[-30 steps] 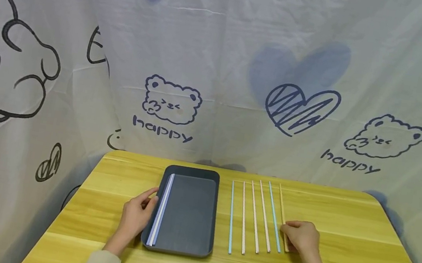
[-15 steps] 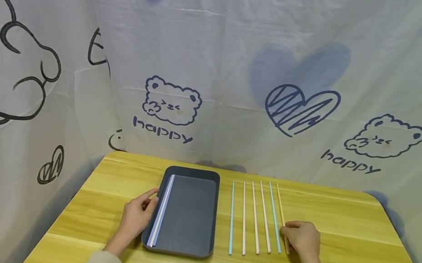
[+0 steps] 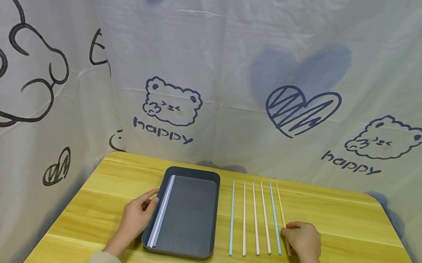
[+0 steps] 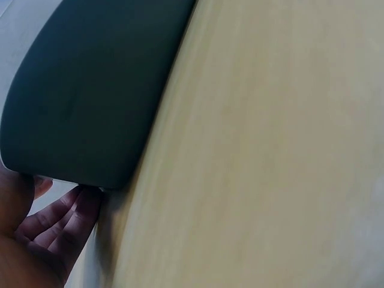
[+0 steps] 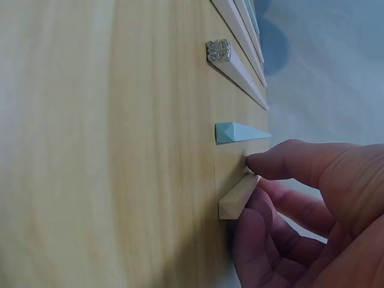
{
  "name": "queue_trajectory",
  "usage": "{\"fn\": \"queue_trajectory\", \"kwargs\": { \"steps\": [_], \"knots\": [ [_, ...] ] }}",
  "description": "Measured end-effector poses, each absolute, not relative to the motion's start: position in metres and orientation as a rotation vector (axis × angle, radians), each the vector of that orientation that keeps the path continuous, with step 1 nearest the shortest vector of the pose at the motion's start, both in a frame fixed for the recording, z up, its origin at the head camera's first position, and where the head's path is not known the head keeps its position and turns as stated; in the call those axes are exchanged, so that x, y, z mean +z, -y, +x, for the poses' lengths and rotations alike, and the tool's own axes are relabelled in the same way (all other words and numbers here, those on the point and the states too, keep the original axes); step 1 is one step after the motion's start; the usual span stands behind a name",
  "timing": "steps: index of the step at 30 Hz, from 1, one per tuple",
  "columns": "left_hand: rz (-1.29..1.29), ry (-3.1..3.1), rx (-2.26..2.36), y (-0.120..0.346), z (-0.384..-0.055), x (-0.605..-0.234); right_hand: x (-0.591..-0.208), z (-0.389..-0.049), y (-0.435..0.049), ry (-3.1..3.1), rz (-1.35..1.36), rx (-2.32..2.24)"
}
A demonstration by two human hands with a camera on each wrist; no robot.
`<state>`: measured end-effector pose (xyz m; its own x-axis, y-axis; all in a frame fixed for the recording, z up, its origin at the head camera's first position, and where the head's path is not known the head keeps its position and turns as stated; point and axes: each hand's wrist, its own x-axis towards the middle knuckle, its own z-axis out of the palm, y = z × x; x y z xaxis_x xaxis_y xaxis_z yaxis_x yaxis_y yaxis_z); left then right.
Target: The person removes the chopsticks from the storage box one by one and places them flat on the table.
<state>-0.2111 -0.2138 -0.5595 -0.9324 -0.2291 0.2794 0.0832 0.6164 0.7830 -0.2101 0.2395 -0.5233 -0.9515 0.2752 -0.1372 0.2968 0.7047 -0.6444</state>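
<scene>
My right hand [image 3: 302, 241] pinches a plain wooden chopstick [image 3: 280, 202] near its thick end. In the right wrist view the square end of this wooden chopstick [image 5: 231, 207] sticks out between thumb and fingers, close over the table. Just left of it lies a light blue chopstick [image 3: 275, 217], followed by pink chopsticks [image 3: 255, 216] and another light blue chopstick [image 3: 232, 217]. My left hand [image 3: 136, 216] holds the left rim of a dark grey tray [image 3: 185, 254]. Blue and white chopsticks [image 3: 161, 211] lie side by side along the tray's left wall.
All this stands on a wood-grain table [image 3: 361, 256]. A pale printed curtain [image 3: 230, 139] hangs close behind its back edge and along both sides. The tray's raised walls stand between the chopsticks inside and the row on the table.
The wooden chopstick has turned slightly in my right hand, its far tip swinging left and its near end right. My left hand and the tray have stayed in place.
</scene>
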Motion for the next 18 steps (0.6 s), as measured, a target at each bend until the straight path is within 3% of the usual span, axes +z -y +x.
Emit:
{"fn": "queue_trajectory", "kwargs": {
  "steps": [18],
  "knots": [
    [0.113,2.483,-1.244,0.213,-0.210,-0.563,-0.522,-0.214,-0.215,-2.942,0.393,-1.173]
  ]
}}
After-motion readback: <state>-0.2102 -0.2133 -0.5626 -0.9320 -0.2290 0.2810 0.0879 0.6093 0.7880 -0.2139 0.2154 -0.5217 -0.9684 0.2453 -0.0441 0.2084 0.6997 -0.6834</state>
